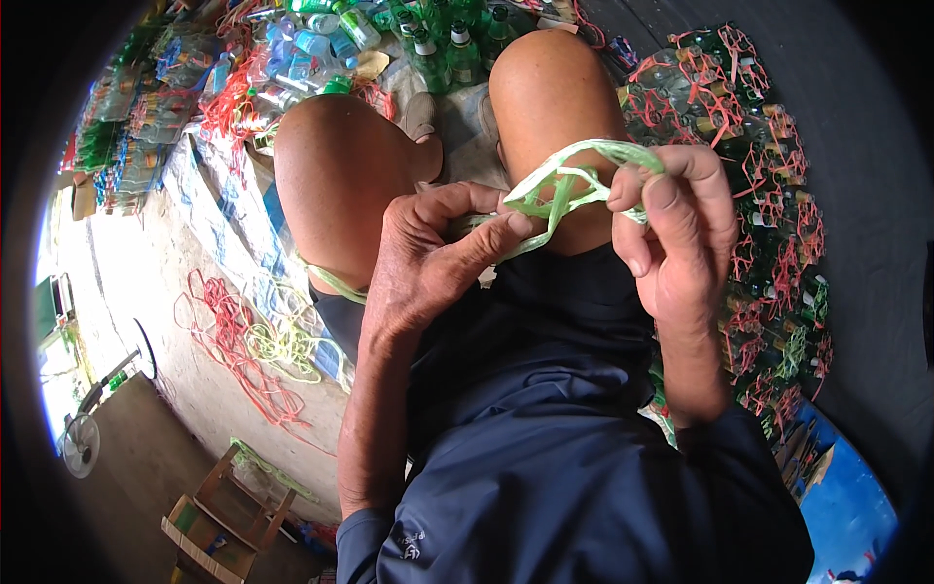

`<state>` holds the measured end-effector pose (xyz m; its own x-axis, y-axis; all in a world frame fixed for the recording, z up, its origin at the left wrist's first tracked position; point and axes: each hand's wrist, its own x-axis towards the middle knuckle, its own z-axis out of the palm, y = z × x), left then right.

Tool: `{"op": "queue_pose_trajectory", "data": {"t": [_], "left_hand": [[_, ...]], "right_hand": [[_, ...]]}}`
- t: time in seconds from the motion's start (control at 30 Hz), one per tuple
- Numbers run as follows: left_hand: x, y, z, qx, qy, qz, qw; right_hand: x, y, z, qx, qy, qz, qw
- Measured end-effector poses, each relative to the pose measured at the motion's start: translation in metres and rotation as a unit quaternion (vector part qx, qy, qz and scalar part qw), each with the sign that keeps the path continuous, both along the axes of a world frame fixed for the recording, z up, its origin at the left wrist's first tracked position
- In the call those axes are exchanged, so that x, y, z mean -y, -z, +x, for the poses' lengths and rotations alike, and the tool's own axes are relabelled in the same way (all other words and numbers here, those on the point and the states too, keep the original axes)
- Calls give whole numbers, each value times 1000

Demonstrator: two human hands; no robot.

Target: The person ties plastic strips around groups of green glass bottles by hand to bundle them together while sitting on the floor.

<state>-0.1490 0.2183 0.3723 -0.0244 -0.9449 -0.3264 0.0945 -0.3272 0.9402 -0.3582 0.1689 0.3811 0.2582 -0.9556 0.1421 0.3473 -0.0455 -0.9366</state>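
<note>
A pale green plastic twine (560, 196) stretches in loops between my two hands, above my bent knees. My left hand (445, 248) pinches it between thumb and fingers. The fingertips of my right hand (678, 212) hold the loops on the other side. Some strands cross and look twisted or knotted between the hands; the exact crossing is hard to tell. Another length of the same twine (332, 281) lies over my left thigh. Beyond my knees, on the floor, stand several green glass bottles (461, 55).
Plastic bottles (314, 47) lie heaped at the far left. Bundles of bottles tied with red twine (773, 190) line the right side. Loose red twine (226, 328) and yellow-green twine (284, 343) lie left on the floor. A fan (80, 445) and a wooden chair (241, 496) stand lower left.
</note>
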Motion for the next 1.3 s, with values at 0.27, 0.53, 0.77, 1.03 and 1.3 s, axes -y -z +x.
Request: {"op": "queue_pose_trajectory", "data": {"t": [0.27, 0.53, 0.77, 1.03, 1.3], "left_hand": [[-8, 0, 2, -3, -16, -27, 1000], [-8, -2, 15, -106, -17, -40, 993], [-16, 1, 31, -122, -14, -15, 992], [-9, -2, 26, -150, 4, -15, 989], [-12, 0, 31, -139, -10, -13, 990]], "right_hand": [[4, 3, -6, -145, -53, -81, 985], [12, 15, -15, -66, -88, -73, 991], [14, -8, -7, 36, -186, 52, 980], [15, -20, -11, -55, -94, 117, 987], [16, 21, -7, -83, -137, 21, 987]]}}
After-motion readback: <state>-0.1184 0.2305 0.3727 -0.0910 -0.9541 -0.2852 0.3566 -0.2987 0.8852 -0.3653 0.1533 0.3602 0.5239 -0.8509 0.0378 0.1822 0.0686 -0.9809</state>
